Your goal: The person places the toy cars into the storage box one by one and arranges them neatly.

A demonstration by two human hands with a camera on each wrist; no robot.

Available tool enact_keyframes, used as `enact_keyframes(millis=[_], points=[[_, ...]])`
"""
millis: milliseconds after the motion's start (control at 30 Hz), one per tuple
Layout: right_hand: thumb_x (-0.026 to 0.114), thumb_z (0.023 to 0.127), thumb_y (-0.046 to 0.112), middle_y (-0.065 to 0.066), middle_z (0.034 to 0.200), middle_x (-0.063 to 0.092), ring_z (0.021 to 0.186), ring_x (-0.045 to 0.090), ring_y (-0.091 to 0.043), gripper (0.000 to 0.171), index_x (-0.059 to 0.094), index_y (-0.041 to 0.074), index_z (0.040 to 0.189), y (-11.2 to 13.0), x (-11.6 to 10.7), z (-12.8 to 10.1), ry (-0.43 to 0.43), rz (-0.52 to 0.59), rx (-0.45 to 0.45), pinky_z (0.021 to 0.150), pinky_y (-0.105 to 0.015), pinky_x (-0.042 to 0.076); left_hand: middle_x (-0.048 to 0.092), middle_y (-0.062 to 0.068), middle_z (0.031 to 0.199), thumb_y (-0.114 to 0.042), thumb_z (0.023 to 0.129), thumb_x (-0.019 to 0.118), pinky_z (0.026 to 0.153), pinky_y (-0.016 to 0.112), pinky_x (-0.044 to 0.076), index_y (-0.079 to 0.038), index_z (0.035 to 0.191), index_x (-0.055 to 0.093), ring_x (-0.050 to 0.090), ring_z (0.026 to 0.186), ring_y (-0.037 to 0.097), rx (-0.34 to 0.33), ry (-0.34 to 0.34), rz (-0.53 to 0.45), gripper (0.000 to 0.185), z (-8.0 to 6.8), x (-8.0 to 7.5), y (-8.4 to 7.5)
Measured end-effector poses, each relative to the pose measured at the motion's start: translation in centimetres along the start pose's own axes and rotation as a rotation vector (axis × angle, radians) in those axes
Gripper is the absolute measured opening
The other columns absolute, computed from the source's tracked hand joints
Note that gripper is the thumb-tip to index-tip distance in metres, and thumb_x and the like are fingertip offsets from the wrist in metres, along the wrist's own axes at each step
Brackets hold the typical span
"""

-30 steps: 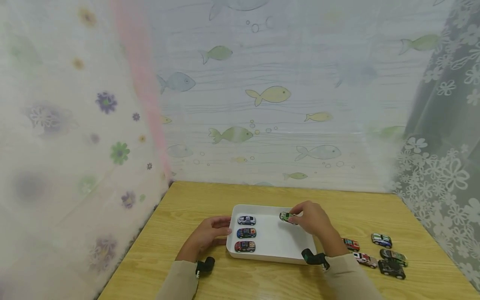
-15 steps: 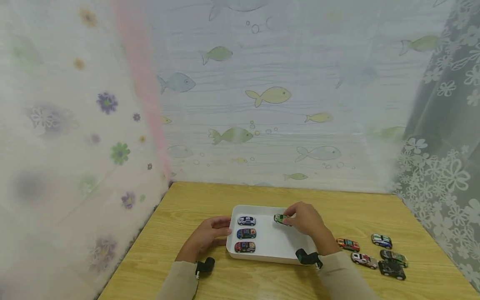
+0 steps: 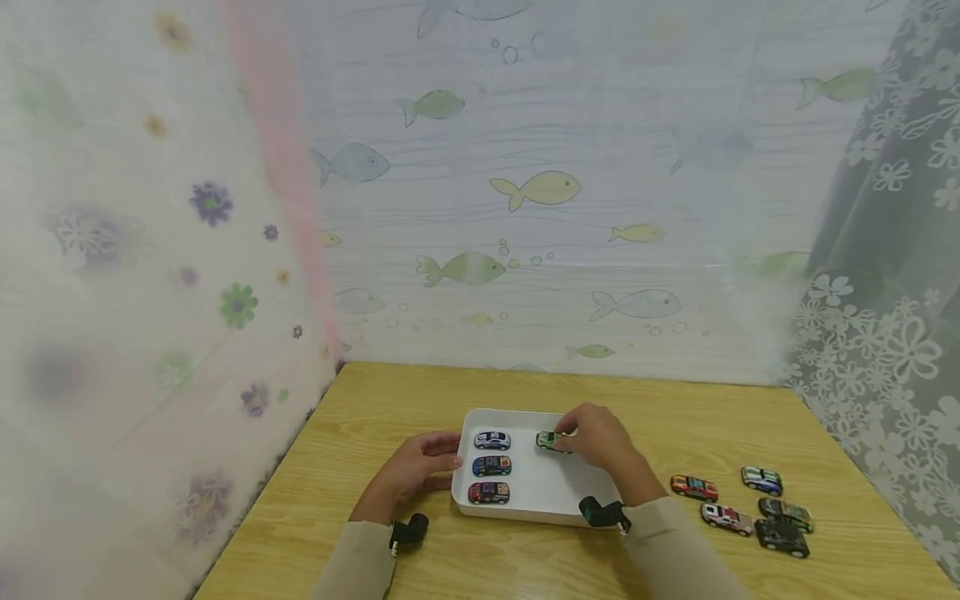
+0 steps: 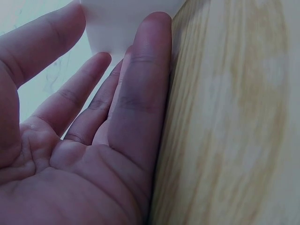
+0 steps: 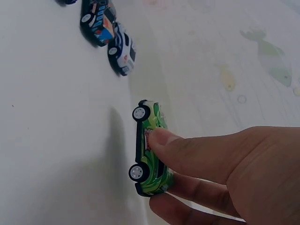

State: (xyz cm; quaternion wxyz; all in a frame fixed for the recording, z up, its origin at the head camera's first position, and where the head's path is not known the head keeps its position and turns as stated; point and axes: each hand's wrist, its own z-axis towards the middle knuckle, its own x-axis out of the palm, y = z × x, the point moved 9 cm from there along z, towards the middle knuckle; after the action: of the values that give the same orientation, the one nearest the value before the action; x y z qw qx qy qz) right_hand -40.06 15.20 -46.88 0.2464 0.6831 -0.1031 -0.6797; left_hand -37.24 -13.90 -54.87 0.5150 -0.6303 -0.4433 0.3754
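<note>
I am pinching the green toy car (image 3: 550,440) between the thumb and fingers of my right hand (image 3: 596,437), holding it on the floor of the white tray (image 3: 558,492), near the far rim. I am resting my left hand (image 3: 414,468) with straight fingers against the tray's left wall. Three cars (image 3: 491,466) are sitting in a column just left of the green one. Five more cars (image 3: 753,508) are lying on the wooden surface (image 3: 750,417) to the right.

Head view high above tray (image 3: 540,492); wrist views close beside it.

fish-print wall (image 3: 540,192), wooden table (image 3: 390,400)
</note>
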Motion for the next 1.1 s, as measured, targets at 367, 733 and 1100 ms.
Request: enact_keyframes(millis=[367,733,1100], points=[[0.090,0.081,0.020,0.005,0.094,0.077,0.080,0.064,-0.011,0.013,0.083,0.019,0.093,0.6,1.2,0.7,0.045,0.000,0.038,0.074,-0.035,0.057,0.057,0.016,0.149,-0.018,0.096,0.076,0.093,0.044,0.062,-0.006,0.149,0.054,0.066,0.121,0.026,-0.011,0.001,0.001,0.059,0.2,0.0,0.2],[0.089,0.082,0.023,0.006,0.096,0.078,0.082,0.066,-0.011,0.013,0.084,0.022,0.094,1.1,1.7,1.1,0.039,-0.063,0.037,0.078,-0.038,0.058,0.056,0.019,0.150,-0.016,0.097,0.075,0.093,0.044,0.062,-0.003,0.150,0.052,0.066,0.123,0.027,0.006,0.014,-0.009,0.059,0.1,0.1,-0.2],[0.090,0.081,0.021,0.007,0.090,0.076,0.075,0.060,-0.012,0.009,0.082,0.021,0.087,1.4,1.9,1.4,0.044,-0.077,0.034,0.069,-0.033,0.052,0.058,0.018,0.148,-0.017,0.096,0.076,0.093,0.044,0.062,-0.004,0.148,0.053,0.066,0.122,0.027,0.002,0.005,-0.003,0.058,0.0,0.1,-0.1]])
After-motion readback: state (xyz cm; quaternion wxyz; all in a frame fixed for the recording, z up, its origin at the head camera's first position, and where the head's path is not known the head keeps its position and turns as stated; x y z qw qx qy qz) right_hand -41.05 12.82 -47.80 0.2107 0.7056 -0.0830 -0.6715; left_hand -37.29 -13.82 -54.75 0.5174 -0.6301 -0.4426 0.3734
